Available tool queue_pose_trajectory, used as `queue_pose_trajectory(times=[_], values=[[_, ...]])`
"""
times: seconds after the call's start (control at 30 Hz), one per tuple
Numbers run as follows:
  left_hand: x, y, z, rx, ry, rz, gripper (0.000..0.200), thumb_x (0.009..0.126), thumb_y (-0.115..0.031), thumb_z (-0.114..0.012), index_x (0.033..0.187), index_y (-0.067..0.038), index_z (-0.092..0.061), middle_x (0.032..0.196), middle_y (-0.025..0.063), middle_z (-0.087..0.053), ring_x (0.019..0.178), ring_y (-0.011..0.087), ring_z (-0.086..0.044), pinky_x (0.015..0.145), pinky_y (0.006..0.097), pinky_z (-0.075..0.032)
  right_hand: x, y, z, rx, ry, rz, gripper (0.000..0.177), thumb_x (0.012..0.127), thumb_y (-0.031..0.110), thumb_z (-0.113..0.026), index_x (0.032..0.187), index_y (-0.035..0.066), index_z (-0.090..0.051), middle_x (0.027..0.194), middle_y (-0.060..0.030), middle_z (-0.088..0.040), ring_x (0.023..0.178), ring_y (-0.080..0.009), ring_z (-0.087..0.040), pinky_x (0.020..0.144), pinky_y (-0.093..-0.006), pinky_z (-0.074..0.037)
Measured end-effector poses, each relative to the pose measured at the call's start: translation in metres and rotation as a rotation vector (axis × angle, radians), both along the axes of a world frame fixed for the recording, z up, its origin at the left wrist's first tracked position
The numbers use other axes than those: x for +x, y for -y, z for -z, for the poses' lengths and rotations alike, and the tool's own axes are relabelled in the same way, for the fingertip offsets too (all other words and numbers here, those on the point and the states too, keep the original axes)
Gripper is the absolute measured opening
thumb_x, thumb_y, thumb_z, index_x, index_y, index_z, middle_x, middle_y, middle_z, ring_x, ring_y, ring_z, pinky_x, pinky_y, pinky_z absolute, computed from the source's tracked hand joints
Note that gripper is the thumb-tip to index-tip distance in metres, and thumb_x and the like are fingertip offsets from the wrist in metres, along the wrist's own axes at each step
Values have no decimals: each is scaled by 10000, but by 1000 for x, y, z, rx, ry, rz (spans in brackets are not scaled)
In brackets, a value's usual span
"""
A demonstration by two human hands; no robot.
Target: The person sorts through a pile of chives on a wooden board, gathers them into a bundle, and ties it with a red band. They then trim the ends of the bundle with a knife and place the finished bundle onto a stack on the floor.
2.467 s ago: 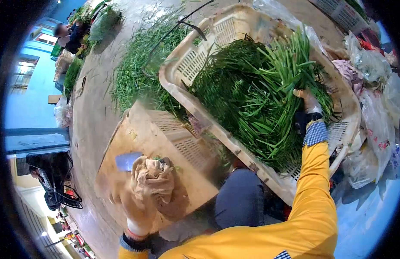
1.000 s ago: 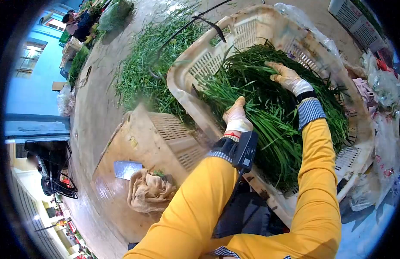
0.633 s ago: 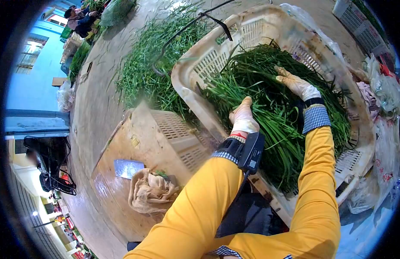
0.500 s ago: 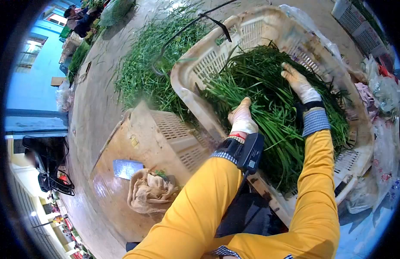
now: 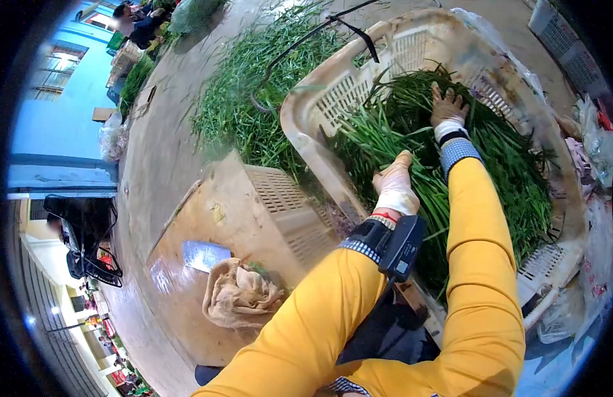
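Observation:
A large, stained white plastic crate [image 5: 305, 132] holds a heap of long, thin green leaves that look like chives [image 5: 511, 178]. My left hand [image 5: 395, 184], in a pale glove, is at the near left side of the heap. Its thumb points up and its fingers curl around a bunch of the chives, partly hidden by the leaves. Farther into the crate, my right hand [image 5: 448, 109] lies palm down on top of the heap. Its gloved fingers are spread, with the fingertips partly among the leaves.
Left of the crate stands an upturned crate with a tan board top [image 5: 187, 225], bearing a crumpled cloth [image 5: 243, 294] and a shiny blue-grey card [image 5: 206, 255]. Loose green leaves [image 5: 253, 99] cover the floor beyond. Plastic bags [image 5: 594, 139] lie along the right. Another person [image 5: 144, 26] sits far off.
My right hand has turned palm down, spread its fingers and moved left across the heap. My left hand stays by the near left leaves. The whole view has shifted slightly.

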State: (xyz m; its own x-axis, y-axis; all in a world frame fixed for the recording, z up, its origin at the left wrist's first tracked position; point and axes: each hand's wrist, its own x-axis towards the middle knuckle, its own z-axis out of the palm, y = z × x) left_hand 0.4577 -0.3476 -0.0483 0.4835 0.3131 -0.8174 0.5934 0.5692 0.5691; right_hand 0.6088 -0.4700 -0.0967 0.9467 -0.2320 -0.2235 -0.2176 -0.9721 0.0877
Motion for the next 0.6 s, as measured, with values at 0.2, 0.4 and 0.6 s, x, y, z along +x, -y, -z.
queue_pose_trajectory(times=[0.2, 0.4, 0.6], values=[[-5, 5, -31, 12, 19, -42, 966, 684, -222, -810, 1386, 55, -207, 1284, 143, -476, 1165, 228, -441, 1002, 299, -327, 8, 2, 7, -59, -208, -86, 646, 938, 175, -396, 1465, 356, -69, 1490, -125, -236, 1290, -384, -343, 1045, -560, -263], [-5, 0, -19, -17, 83, -19, 937, 669, -192, -819, 1367, 51, -243, 1217, 121, -520, 1093, 212, -482, 971, 301, -351, 12, 14, 0, 173, 37, 105, 722, 892, 155, -461, 1467, 342, -66, 1503, -114, -208, 1303, -389, -334, 1015, -500, -368], [-1, 1, -22, 23, 59, -31, 922, 659, -212, -831, 1341, 54, -269, 1187, 117, -541, 1065, 208, -493, 949, 307, -368, 37, 55, -3, 381, 90, 215, 593, 839, 202, -545, 1397, 131, -357, 1250, -204, -540, 1163, -316, -527, 951, -407, -431]])
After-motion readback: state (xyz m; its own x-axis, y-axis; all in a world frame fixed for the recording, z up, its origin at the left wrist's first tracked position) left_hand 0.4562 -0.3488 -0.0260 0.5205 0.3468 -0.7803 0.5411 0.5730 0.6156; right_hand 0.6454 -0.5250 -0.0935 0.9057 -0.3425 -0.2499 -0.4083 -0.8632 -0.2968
